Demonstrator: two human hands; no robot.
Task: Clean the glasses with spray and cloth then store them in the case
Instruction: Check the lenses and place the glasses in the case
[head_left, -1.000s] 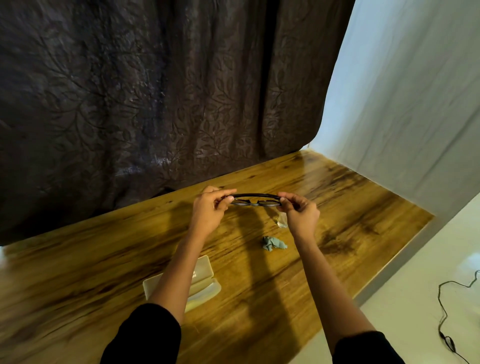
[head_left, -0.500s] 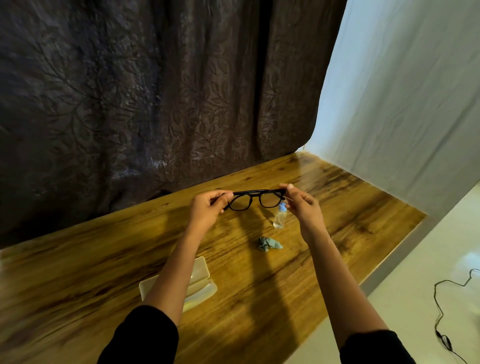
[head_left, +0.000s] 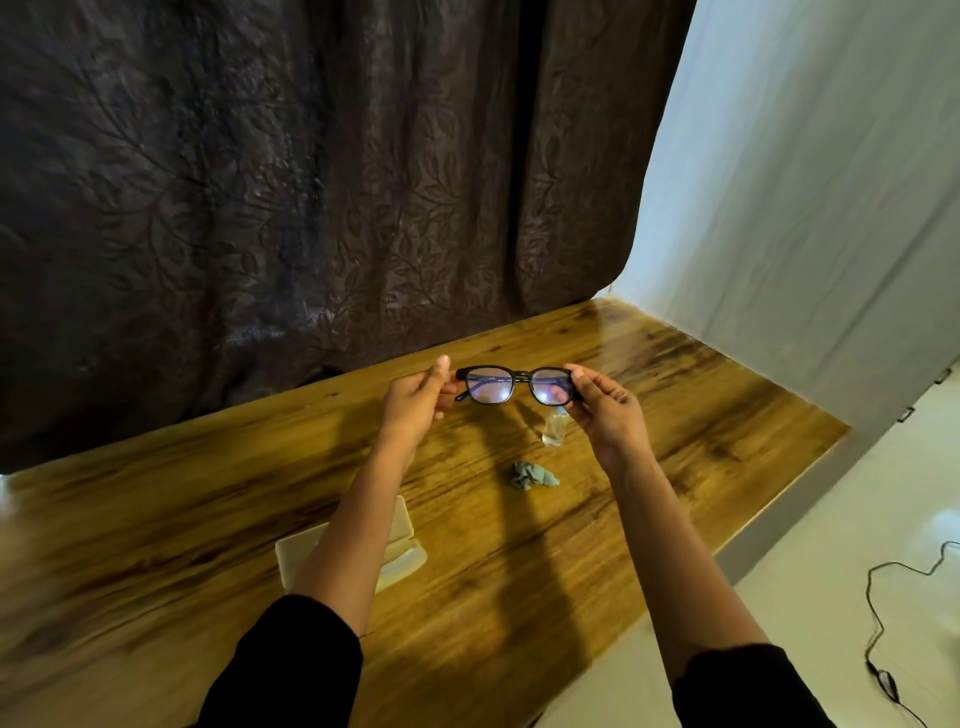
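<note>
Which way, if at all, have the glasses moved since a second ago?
Yes: the glasses tipped up from edge-on to lenses facing the camera, but stayed in the air just beyond the cloth.

left arm (head_left: 358, 519): I see it stretched forward and up, forearm bare, wrist straight.
left hand (head_left: 415, 402): raised, thumb pointing up, fingers curled on the left end of the glasses (head_left: 514, 384).
right arm (head_left: 670, 545): I see it reaching forward likewise, forearm bare.
right hand (head_left: 605, 410): level with the left, thumb and fingertips pinching the frame's right end.
</note>
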